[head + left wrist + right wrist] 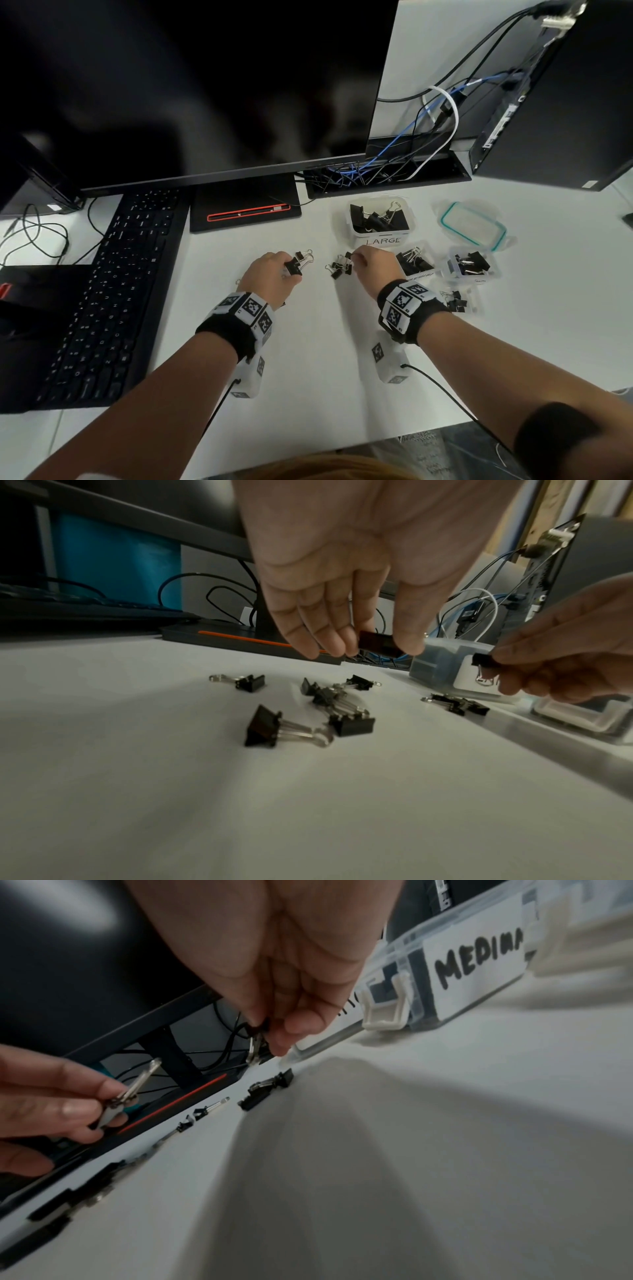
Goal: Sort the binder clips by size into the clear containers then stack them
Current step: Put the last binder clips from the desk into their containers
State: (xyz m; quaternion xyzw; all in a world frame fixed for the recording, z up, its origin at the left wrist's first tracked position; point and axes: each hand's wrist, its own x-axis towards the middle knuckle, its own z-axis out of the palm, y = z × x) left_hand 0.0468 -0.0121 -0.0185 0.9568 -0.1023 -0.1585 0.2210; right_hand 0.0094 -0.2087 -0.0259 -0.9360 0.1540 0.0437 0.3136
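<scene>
My left hand (291, 270) pinches a medium black binder clip (378, 643) between thumb and fingers, its wire handles pointing away. My right hand (354, 257) pinches a small black clip (257, 1039) just above a pile of small loose clips (339, 269) on the white desk. More loose clips (287, 727) lie below my left palm. The clear tub labelled LARGE (380, 236) holds big clips behind the hands. The tub labelled MEDIUM (472, 961) stands right of my right hand and holds clips too. A smaller tub (471, 263) with clips sits further right.
A clear lid with a teal seal (474, 224) lies at the back right. Another small clear tub (457, 301) with clips sits by my right wrist. A black keyboard (113, 291) fills the left side; a monitor base (245, 209) and a cable tray (376, 174) lie behind.
</scene>
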